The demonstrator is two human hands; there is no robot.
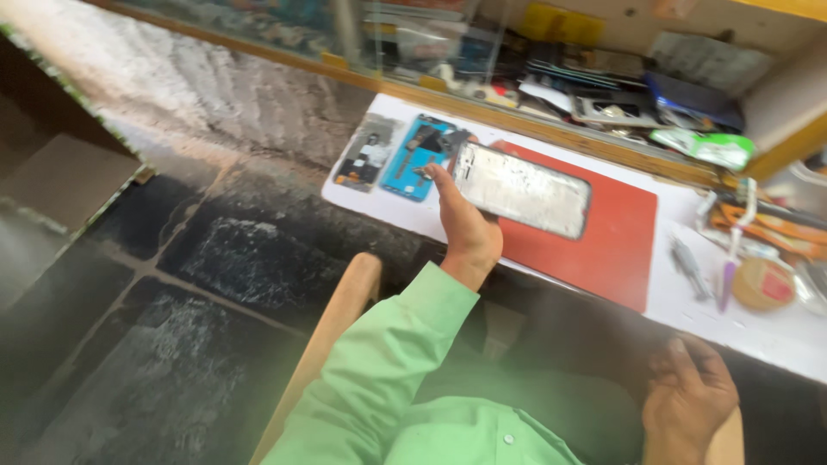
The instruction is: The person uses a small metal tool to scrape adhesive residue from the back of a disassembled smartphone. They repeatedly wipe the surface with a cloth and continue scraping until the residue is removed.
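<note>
Gripped at its short edge by the left hand (465, 226), a flat, scuffed silvery phone panel (522, 189) is held above the red rubber mat (616, 241), right hand (687, 398) rested low, fingers curled, holding nothing.

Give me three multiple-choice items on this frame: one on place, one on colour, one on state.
1. Where does the opened blue phone lie?
A. on the red mat
B. on the white worktop, beside the red mat
C. on the stone floor

2. What colour is the person's sleeve?
A. light green
B. dark blue
C. white

3. What is the left hand doing?
A. resting flat on the worktop
B. hanging free with nothing in it
C. holding up a phone panel by one end

Answers: 1 B, the blue phone sits on the white worktop left of the red mat. 2 A, the sleeve is light green. 3 C, the left hand grips the end of the phone panel, raised over the mat; the right hand sits low, near the lap.
</note>
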